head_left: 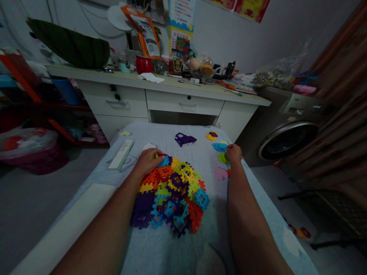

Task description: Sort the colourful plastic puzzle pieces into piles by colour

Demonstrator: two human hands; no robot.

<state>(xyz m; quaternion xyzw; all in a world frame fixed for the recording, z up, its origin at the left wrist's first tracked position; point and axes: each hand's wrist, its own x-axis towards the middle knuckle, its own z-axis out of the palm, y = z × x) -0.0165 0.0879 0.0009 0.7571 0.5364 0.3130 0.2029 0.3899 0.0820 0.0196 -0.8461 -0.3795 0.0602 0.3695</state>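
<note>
A heap of colourful toothed plastic building pieces [174,183] lies on the cloth-covered table, in purple, blue, orange, yellow and green. My left hand [149,162] is at the heap's upper left edge, thumb and finger closed around a small yellow building piece [156,156]. On the right, my right hand [235,153] has its fingers curled together beside the blue pieces [219,147]; what they hold, if anything, is hidden. Down that side run a yellow group with a purple piece [212,135] and green pieces [222,157]. Purple pieces [185,139] lie farther back.
A white box [120,154] lies on the table's left side, with a long white board [71,225] nearer me. Behind stands a white desk [169,82] with jars, a red pot [143,64] and a watermelon-shaped object [71,45]. At right are a washing machine [275,122] and a chair [338,214].
</note>
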